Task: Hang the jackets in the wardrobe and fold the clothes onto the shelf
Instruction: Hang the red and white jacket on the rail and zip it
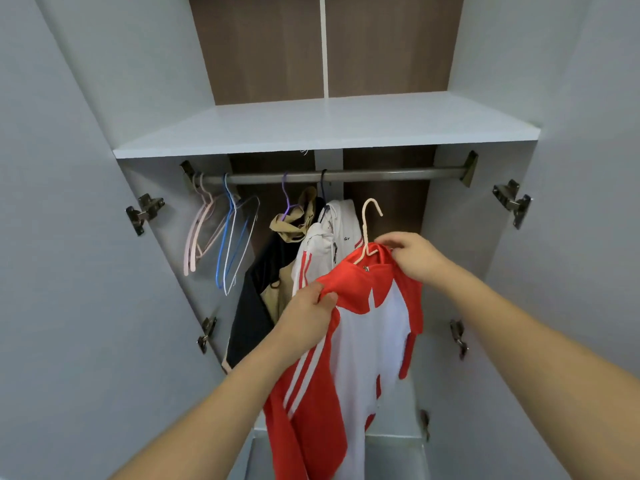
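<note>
1. A pale grey-white laminate side panel (145,64) stands at the left, and a matching panel (502,46) stands at the right.
2. A dark brown wood-grain back board (263,46) closes the rear, split by a thin white vertical strip (323,46).
3. Two open pale grey doors (45,271) flank the opening, fixed with dull metal hinges (143,213).
4. Even, soft light falls across the surfaces, and the space under the upper board lies in shade.

jacket (370,341) hem: cut by bottom edge | hanger (367,230) shoulders: inside collar
</note>
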Demonstrator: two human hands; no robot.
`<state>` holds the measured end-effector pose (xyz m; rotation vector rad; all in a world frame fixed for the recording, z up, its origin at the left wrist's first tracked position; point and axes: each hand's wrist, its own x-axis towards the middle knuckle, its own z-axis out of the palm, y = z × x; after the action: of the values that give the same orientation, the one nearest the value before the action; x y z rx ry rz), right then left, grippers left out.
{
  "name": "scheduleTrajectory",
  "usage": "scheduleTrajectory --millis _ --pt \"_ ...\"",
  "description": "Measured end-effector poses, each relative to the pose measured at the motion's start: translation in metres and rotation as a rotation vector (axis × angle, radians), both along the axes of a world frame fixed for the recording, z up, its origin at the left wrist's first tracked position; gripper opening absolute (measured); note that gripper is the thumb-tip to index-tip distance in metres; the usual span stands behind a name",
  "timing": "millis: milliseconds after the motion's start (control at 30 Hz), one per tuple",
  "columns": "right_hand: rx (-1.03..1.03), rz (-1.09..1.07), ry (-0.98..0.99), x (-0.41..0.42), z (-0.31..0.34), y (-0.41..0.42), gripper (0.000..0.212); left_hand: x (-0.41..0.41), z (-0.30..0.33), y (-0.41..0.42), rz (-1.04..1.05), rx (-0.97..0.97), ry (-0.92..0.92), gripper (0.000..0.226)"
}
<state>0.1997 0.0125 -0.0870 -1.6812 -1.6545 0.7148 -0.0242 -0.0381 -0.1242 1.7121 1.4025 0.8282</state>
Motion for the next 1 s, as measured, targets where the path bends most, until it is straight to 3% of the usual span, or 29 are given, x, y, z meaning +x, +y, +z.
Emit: scheduleTrajectory --millis 133,200,333,433,733,833,1000 --pt "0.05 -0.038 0.135 -0.012 0.014 0.022 0.044 0.042 -0.006 0.025 0.06 -0.077 -0.13 0.016" --pt "0.0 -0.082 0.349 -0.016 0.019 0.033 0.049 0.06 -0.006 0.036 0.067 -0.096 -0.179 0.022" --pt "-0.115 -0.257 0.637 -0.012 0.031 0.065 0.038 0.084 -0.014 0.062 0.027 -0.048 -0.174 0.026" --pt "-0.053 -0.281 0.76 -0.012 0.039 0.09 0.034 0.097 -0.021 0.089 0.067 -0.028 -0.207 0.026" --pt "-0.073 -0.191 0.694 -0.019 0.049 0.178 0.04 0.113 -0.029 0.183 0.222 0.009 -0.202 0.019" --pt "-0.095 -0.147 0.56 -0.015 0.053 0.202 0.029 0.121 -0.032 0.211 0.263 0.016 -0.165 0.02" --pt "-0.078 -0.06 0.398 -0.01 0.047 0.218 0.042 0.133 -0.049 0.242 0.305 -0.02 -0.103 0.027"
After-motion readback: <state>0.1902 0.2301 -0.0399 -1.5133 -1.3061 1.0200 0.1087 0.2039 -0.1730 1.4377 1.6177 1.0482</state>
